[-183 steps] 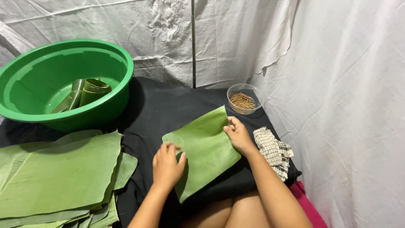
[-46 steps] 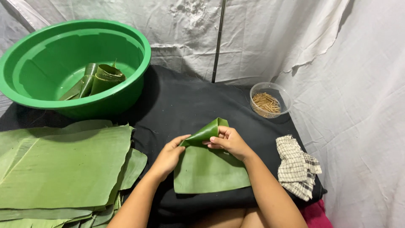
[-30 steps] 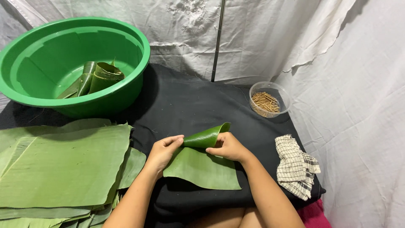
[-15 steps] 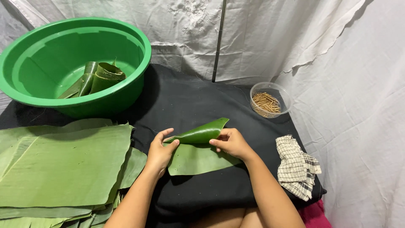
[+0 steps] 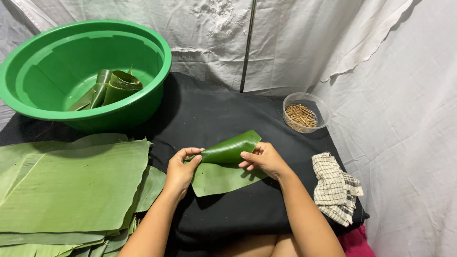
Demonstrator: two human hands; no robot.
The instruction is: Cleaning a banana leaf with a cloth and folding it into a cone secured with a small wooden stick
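Note:
A green banana leaf piece (image 5: 223,162) lies on the black cloth (image 5: 209,114), its far part rolled into a cone-like tube. My left hand (image 5: 181,169) pinches the narrow left end of the roll. My right hand (image 5: 264,159) grips the wider right end, fingers curled around it. The unrolled flap of the leaf still lies flat under both hands.
A green plastic basin (image 5: 152,62) at the back left holds rolled leaves (image 5: 112,88). A stack of flat banana leaves (image 5: 66,185) lies at the left. A clear bowl of small sticks (image 5: 302,114) stands at the back right, a checked cloth (image 5: 335,188) beside my right arm. White sheets hang behind.
The leaf lay flat under both hands at first. Since then my hands have rolled its far edge toward me into a tighter tube, leaving less flat leaf.

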